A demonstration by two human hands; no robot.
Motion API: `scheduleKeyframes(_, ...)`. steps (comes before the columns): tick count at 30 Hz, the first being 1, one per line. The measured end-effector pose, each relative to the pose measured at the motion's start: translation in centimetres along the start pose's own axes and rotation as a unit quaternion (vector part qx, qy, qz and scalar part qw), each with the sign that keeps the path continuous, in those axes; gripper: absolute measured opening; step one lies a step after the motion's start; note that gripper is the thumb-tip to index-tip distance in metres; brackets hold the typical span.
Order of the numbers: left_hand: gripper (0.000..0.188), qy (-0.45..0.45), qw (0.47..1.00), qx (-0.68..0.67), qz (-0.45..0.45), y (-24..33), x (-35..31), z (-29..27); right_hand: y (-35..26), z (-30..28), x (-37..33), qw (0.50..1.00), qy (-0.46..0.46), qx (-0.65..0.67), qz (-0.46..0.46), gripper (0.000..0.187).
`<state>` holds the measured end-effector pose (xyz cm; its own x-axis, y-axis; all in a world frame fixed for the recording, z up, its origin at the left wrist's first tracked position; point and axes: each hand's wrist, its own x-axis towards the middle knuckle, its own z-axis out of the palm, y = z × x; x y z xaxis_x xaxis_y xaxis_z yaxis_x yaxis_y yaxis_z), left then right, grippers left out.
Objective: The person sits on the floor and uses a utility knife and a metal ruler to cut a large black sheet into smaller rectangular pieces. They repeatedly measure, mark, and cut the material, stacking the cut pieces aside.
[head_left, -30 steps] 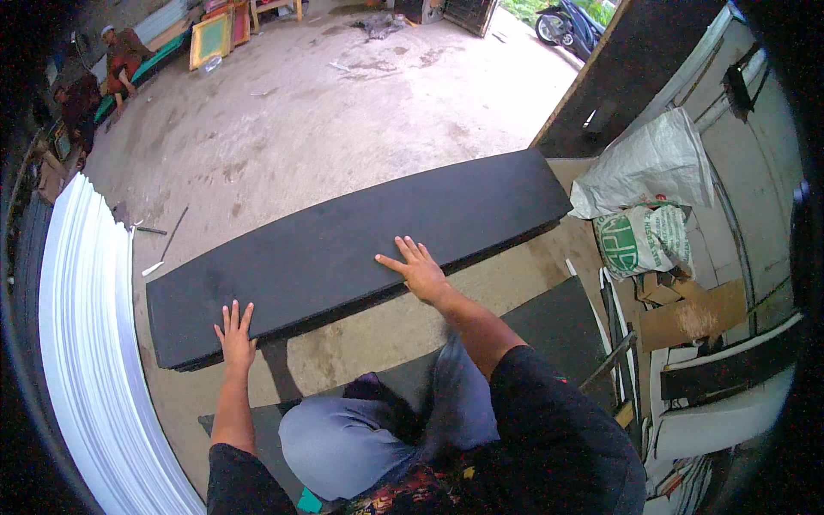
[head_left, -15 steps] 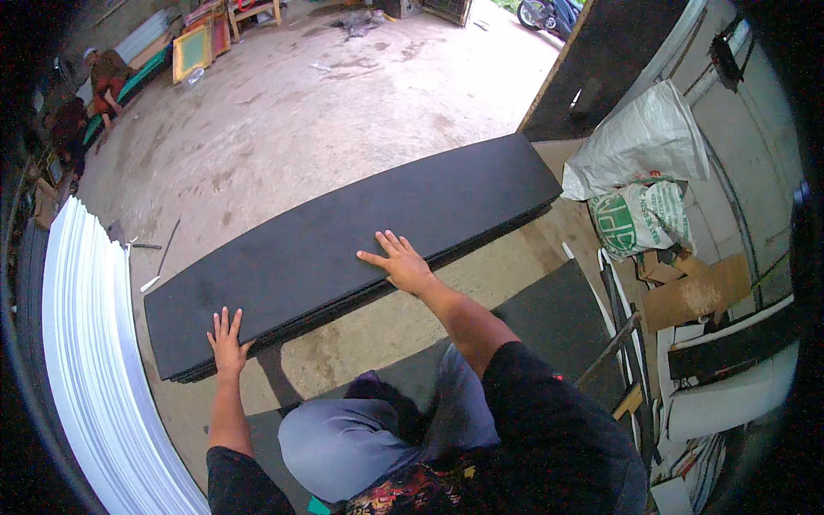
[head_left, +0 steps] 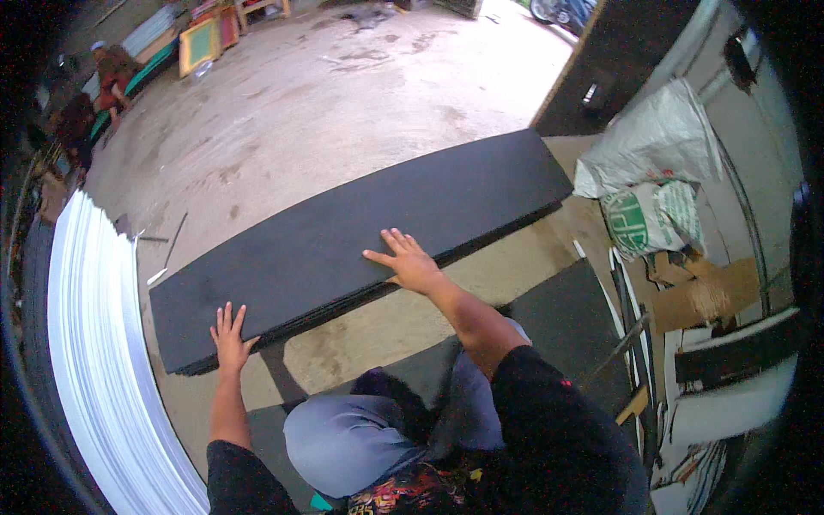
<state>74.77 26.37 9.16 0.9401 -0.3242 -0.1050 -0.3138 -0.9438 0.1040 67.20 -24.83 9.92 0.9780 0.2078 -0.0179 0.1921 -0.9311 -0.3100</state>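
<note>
A: My right hand [head_left: 414, 268] has edged slightly toward my left hand [head_left: 230, 350] since a second ago, while the stack of dark boards [head_left: 343, 227] lies where it did.

B: Where is that stack?

A: On the floor [head_left: 300, 129] just in front of me, slanting from lower left to upper right. Several layers show along its near side.

B: What are you gripping?

A: Nothing. Both my hands are wide, fingers spread, palms down on the top board. My left is near the left end, thumb out toward the near edge. My right is about midway along, also by the near edge.

B: What lies close around it?

A: A strip of bare floor on my side, then a dark sheet [head_left: 558, 318] beneath my bent legs, in grey-blue trousers [head_left: 343, 438]. Just past the stack's left end stands a tall bundle of white sheets [head_left: 99, 343].

B: And to the right?

A: A white sack [head_left: 657, 142] above a green-and-white sack [head_left: 644, 225], with torn cardboard [head_left: 708, 294] below them.

B: Farther off?

A: A dark door [head_left: 605, 77] beyond the right end, part of a motorbike [head_left: 566, 13] past it, and at upper left a seated person [head_left: 112, 73] near a yellow-framed green panel [head_left: 200, 47].
</note>
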Motion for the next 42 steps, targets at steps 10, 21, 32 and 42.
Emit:
scheduleKeyframes(10, 0.103, -0.05, 0.999, -0.02, 0.006, 0.2, -0.4, -1.6, -1.3, -3.0, -0.1, 0.999, -0.022, -0.031, -0.012, 0.079)
scheduleKeyframes(21, 0.106, -0.049, 0.998, 0.047, -0.016, 3.7, 1.2, 0.1, 1.4, 0.2, 2.0, 0.994, 0.044, -0.065, 0.082, 0.069)
scheduleKeyframes(32, 0.095, -0.128, 0.986, 0.039, 0.098, 16.2, 7.0, -2.6, 3.3, 1.4, -0.6, 0.997, 0.067, 0.023, 0.014, 0.065)
scheduleKeyframes(42, 0.091, -0.13, 0.791, 0.153, 0.578, 46.8, 6.4, 2.7, 3.9, 3.5, -21.9, 0.964, 0.114, 0.093, 0.219, 0.074)
